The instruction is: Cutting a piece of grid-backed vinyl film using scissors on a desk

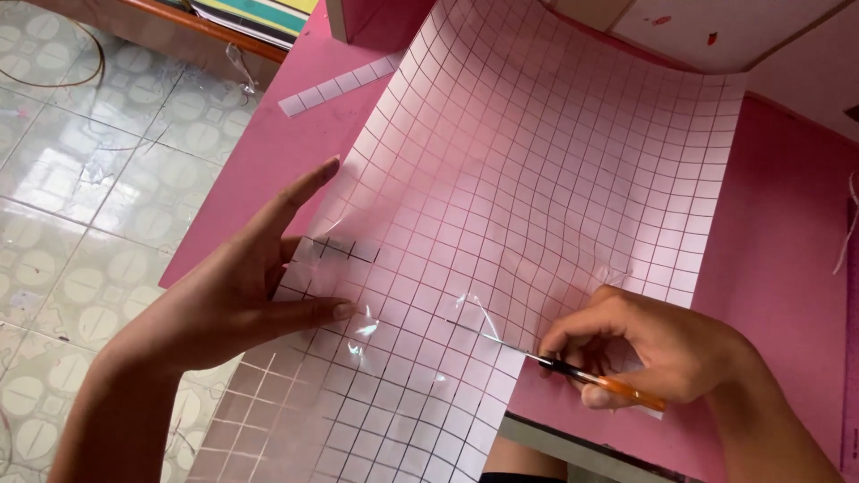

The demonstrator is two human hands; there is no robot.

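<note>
a home room, likely a study or craft corner. glossy ceramic floor tiles with pale round patterns (80, 179) cover the ground at left, a household sort of flooring. a pink-topped work table (268, 152) stands over them. a wooden shelf edge (192, 22) at the top holds a stack of coloured books or folders (259, 13). a pink wall with a white panel (716, 27) closes the far side. no shop fittings or machines show.
</note>
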